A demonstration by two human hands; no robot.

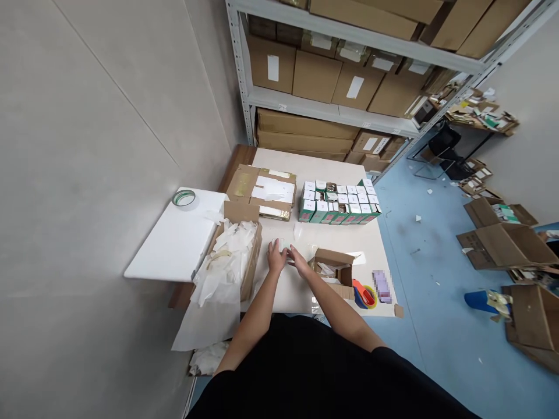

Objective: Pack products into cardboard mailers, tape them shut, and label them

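Observation:
Over the pale table, my left hand is closed around a small white box, whose top shows past the fingers. My right hand is beside it on the right, fingers stretched toward the box and slightly apart. Whether its fingertips touch the box is too small to tell. To the right of that hand stands an open cardboard box with white paper inside. Left of my hands is another open carton, heaped with crumpled white tissue paper.
Behind my hands are rows of small white-and-green boxes and a flattened carton. An orange-handled tool lies by a tape roll. A green tape roll rests on a white board. Shelving stands beyond.

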